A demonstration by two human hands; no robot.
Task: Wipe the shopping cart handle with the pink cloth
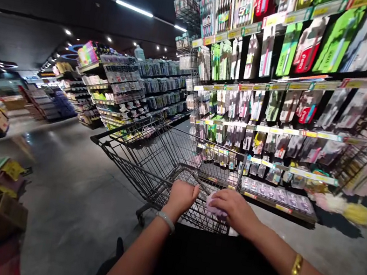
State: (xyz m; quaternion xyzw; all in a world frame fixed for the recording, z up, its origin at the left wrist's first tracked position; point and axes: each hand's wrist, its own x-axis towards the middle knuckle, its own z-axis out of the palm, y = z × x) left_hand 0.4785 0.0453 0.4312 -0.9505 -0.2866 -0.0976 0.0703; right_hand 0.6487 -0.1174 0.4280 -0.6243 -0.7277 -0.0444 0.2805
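Note:
A dark wire shopping cart (142, 168) stands right in front of me, its basket stretching from left to right. My left hand (182, 197) is closed in a fist at the near rim of the basket; the palm side is hidden. In my right hand (234, 210) is a soft, ruffled light-purple thing, like a bath pouf (216, 206), with the fingers bent over its top. It is over the near right part of the basket, a short gap from my left hand.
A tall rack (267, 83) of packaged toothbrushes rises beyond the cart. Pink cloth items and a yellow pouf (358, 213) hang low at the right. More stocked shelves (165, 80) line the back. Goods in a cardboard box (9, 216) stand at lower left, beside the grey floor (68, 202).

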